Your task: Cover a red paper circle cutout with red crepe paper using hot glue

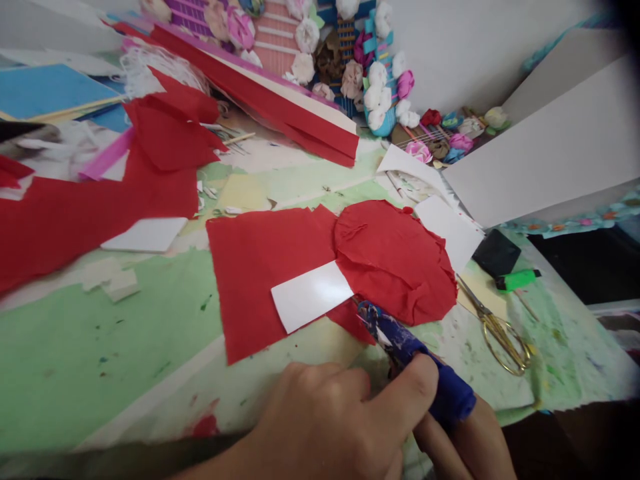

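The left hand [320,427] lies knuckles up just left of the dark blue, paint-smeared plastic hand tool [425,363], fingers curled under, thumb stretched across to press on its body. The right hand [470,443] sits below that tool, its fingers wrapped around it from underneath.

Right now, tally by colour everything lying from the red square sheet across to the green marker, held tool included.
Red: 2, square sheet and round piece
White: 2, card on the sheet and card beside the round piece
Blue: 1, tool
Gold: 1, scissors
Green: 1, marker
Black: 1, block
Total: 8
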### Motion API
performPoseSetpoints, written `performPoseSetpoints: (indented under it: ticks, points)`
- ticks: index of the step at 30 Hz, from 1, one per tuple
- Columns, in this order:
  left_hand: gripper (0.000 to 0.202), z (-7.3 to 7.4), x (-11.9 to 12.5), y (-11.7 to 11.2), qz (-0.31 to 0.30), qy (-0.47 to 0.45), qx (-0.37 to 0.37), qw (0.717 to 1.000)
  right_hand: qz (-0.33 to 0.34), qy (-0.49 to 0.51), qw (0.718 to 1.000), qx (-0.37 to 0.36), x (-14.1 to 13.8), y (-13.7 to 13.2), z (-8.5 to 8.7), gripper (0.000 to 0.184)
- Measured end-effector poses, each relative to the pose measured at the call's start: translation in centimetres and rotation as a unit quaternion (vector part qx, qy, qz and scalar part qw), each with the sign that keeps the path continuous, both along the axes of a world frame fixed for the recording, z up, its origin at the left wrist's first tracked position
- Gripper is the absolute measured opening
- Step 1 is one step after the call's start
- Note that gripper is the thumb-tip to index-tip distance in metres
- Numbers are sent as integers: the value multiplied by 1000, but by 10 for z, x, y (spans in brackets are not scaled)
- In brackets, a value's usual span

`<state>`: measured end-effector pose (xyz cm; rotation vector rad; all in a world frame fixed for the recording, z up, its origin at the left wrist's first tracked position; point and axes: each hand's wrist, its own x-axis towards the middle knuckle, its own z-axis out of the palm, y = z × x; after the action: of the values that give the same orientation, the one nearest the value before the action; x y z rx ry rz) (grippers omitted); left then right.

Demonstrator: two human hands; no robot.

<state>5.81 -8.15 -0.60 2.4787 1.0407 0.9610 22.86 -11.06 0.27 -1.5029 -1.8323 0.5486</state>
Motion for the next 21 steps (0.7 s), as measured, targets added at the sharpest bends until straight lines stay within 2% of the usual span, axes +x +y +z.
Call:
performPoseSetpoints:
  ticks: [6, 13, 21]
  points:
    - [44, -2, -2, -3, 1, 11, 12, 1000, 18, -6, 1000, 3, 2, 0, -2, 10]
    - [39, -4, -8, -6, 5, 26, 30, 999, 60, -32, 998, 11, 7, 1, -5, 20]
    - [37, -4, -6, -12, 67, 41, 89, 993, 74, -37, 996, -19, 10, 3, -7, 21]
